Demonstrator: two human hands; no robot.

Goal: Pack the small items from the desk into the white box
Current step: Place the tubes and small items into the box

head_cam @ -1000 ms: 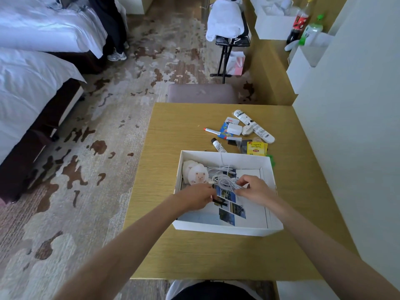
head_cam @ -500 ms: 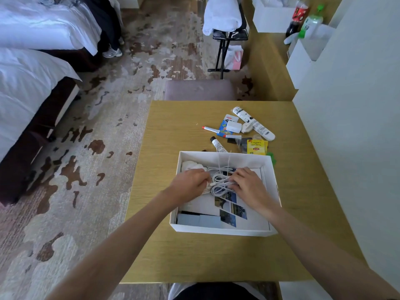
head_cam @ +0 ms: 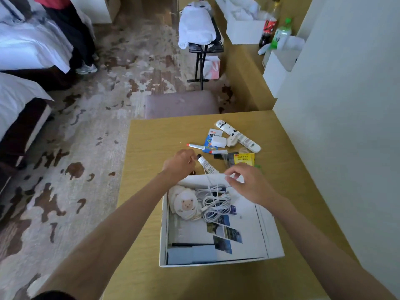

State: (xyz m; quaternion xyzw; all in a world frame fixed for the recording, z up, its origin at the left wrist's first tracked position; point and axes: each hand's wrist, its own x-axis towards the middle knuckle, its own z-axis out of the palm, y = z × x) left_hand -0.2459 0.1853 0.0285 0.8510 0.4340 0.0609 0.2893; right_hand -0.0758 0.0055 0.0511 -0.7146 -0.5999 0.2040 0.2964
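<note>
The white box (head_cam: 163, 230) stands open on the wooden desk (head_cam: 151, 137). Inside lie a coiled white cable (head_cam: 215, 203), a round sheep-face pad (head_cam: 186, 204), a sheet with photos (head_cam: 226, 232) and a blue card (head_cam: 190, 254). My left hand (head_cam: 179, 164) hovers just past the box's far rim, fingers loosely curled beside a small black-capped tube (head_cam: 206, 166). My right hand (head_cam: 245, 184) hangs over the far rim with its fingers apart and nothing in them. Further back lie a red-capped marker (head_cam: 195, 146), a long white tube (head_cam: 238, 136), a small white block (head_cam: 218, 141) and a yellow packet (head_cam: 244, 159).
A grey stool (head_cam: 181, 103) sits against the desk's far edge. A white wall (head_cam: 335, 126) runs along the right side. Beds (head_cam: 19, 100) stand at the left across patterned carpet. A folding rack with white towels (head_cam: 197, 27) and bottles (head_cam: 279, 35) stand further back.
Both hands have let go of the cable and lifted out of the box. The left hand moved forward to the small tube; the right rose over the far rim.
</note>
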